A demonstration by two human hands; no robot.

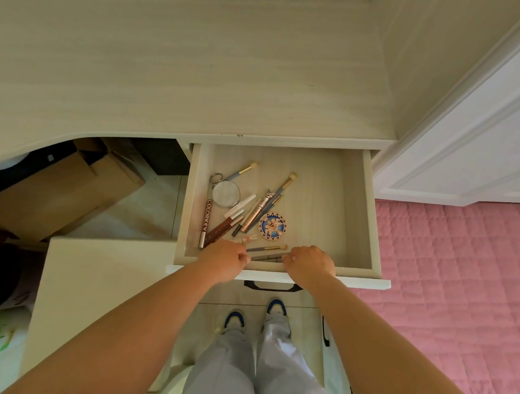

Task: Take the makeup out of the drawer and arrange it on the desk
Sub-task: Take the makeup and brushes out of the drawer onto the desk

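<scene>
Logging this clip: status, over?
Left hand, right hand curled at drawer front, around a pencil. Makeup still inside; desk bare. No obstruction.

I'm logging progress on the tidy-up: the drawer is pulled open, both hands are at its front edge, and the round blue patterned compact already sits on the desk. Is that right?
Not quite. The head view shows the round blue patterned compact lying inside the drawer, among the brushes and tubes, not on the desk. The rest holds: the drawer is pulled open, and the left hand and right hand are at its front edge.
</scene>
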